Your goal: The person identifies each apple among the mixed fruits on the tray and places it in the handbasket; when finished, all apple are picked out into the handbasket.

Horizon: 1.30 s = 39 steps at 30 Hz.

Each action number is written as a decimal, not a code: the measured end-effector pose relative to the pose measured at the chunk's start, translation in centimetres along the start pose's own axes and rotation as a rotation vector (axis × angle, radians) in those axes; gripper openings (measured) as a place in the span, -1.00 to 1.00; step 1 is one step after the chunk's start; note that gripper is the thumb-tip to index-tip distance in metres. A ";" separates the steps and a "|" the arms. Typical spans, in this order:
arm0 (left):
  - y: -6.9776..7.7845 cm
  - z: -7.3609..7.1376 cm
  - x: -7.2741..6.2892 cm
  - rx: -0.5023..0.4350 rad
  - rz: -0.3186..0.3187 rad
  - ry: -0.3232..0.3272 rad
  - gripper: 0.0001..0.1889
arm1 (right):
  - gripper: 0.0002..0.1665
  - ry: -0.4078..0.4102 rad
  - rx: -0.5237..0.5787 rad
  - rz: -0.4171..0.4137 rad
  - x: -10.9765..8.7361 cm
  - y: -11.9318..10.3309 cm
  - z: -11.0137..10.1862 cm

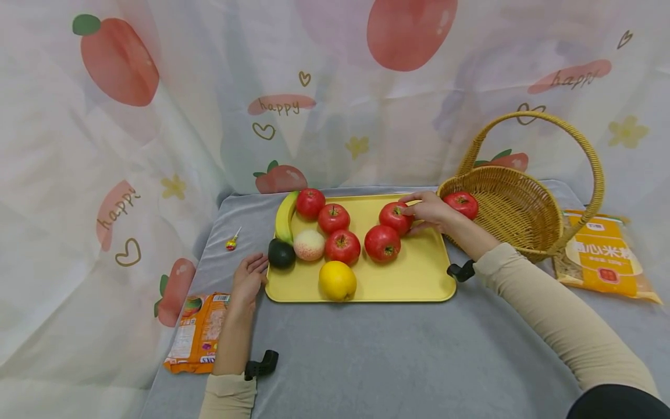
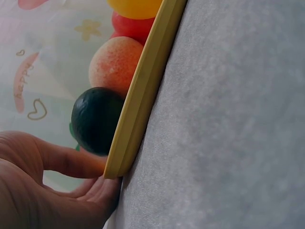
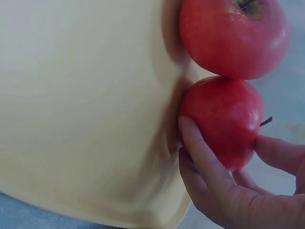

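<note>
My right hand (image 1: 426, 210) has thumb and fingers curled round a red apple (image 3: 219, 121) at the back right of the yellow tray (image 1: 419, 273). That apple touches another red apple (image 1: 382, 244) in front of it. My left hand (image 1: 249, 278) holds the tray's left edge, thumb at the rim and fingers on the outer side in the left wrist view. Near it on the tray lie a dark green avocado (image 1: 281, 254), a peach (image 1: 309, 245) and a banana (image 1: 285, 217). Several more red apples (image 1: 342, 247) and a yellow round fruit (image 1: 337, 281) sit on the tray.
A wicker basket (image 1: 523, 215) with a tall handle stands right of the tray, one red apple (image 1: 461, 204) inside. Beyond it lies a yellow snack bag (image 1: 607, 256). An orange packet (image 1: 199, 333) is beside the left forearm; a lollipop (image 1: 232, 241) lies behind the left hand.
</note>
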<state>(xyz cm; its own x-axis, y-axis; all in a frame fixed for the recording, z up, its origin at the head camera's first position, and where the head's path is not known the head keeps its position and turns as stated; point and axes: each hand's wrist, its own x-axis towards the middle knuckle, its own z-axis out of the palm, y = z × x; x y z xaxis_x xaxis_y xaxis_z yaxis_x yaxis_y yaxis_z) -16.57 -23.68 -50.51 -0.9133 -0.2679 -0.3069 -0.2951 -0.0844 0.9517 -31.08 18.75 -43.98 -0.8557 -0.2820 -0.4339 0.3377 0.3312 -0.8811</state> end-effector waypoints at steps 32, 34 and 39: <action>-0.1 -0.1 -0.1 0.002 0.013 -0.001 -0.17 | -0.30 0.015 -0.008 -0.051 -1.5 -1.9 -0.2; -0.1 -0.1 -0.1 0.004 0.008 0.000 -0.17 | -0.29 0.015 -0.014 -0.057 -1.5 -2.1 -0.3; -0.1 0.0 0.0 0.006 0.000 0.007 -0.18 | -0.32 0.023 -0.018 -0.066 -1.7 -2.3 -0.6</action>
<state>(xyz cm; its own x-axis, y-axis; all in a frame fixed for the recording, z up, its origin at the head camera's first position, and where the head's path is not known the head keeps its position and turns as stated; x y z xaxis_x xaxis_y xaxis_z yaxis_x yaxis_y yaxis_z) -16.53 -23.65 -50.64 -0.9113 -0.2748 -0.3066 -0.2964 -0.0788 0.9518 -30.63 18.99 -41.16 -0.8847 -0.2834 -0.3702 0.2732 0.3283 -0.9042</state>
